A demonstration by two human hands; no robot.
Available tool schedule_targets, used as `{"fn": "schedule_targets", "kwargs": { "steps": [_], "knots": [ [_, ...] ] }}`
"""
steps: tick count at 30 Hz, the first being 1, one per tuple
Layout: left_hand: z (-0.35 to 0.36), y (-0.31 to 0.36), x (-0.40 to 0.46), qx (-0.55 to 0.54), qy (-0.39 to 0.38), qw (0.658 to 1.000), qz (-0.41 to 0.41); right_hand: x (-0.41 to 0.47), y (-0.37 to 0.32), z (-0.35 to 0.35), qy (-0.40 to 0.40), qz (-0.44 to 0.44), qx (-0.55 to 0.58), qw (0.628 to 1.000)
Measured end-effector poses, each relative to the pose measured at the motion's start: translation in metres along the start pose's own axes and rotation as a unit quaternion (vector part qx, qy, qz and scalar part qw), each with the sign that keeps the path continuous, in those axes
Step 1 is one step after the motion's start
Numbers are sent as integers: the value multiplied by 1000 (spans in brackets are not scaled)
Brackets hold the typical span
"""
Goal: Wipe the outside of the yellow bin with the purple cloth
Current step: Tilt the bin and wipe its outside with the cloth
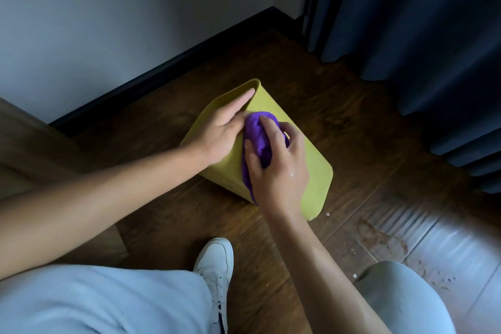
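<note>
The yellow bin lies on its side on the wooden floor, its flat bottom facing left and up. My left hand rests flat against that bottom face, fingers stretched toward the far corner. The purple cloth is bunched on the bin's upper side wall. My right hand is closed over the cloth and presses it onto the bin. Part of the cloth hangs down under my right palm.
A white wall with a dark baseboard runs behind the bin. Dark blue curtains hang at the right. A wooden furniture edge stands at the left. My white shoe and light trouser legs fill the foreground. Small crumbs lie on the floor at right.
</note>
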State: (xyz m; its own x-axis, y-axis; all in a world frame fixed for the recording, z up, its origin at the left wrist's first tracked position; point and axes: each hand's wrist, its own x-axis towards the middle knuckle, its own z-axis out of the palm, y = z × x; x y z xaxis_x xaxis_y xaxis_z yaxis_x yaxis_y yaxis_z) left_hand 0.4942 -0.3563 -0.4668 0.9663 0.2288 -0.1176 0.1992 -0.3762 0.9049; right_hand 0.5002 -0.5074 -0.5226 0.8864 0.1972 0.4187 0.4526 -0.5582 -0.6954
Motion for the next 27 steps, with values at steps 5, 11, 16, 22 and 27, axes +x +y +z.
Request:
{"fn": "schedule_targets", "kwargs": {
  "steps": [5, 11, 16, 22, 27],
  "knots": [
    [-3, -7, 1, -24, 15, 1000, -14, -30, 55, -5, -5, 87, -59, 994],
    [-1, -11, 5, 16, 47, 999, 12, -65, 128, -25, -47, 318, -124, 939],
    [0, -12, 5, 18, 82, 996, 15, -63, 135, -26, -78, 419, -104, 899],
    [4, -7, 0, 35, 125, 989, 65, -64, 145, -42, -142, 456, -139, 867],
    [4, -1, -5, 51, 155, 983, 86, -69, 141, -44, -185, 468, -146, 852]
  ]
}}
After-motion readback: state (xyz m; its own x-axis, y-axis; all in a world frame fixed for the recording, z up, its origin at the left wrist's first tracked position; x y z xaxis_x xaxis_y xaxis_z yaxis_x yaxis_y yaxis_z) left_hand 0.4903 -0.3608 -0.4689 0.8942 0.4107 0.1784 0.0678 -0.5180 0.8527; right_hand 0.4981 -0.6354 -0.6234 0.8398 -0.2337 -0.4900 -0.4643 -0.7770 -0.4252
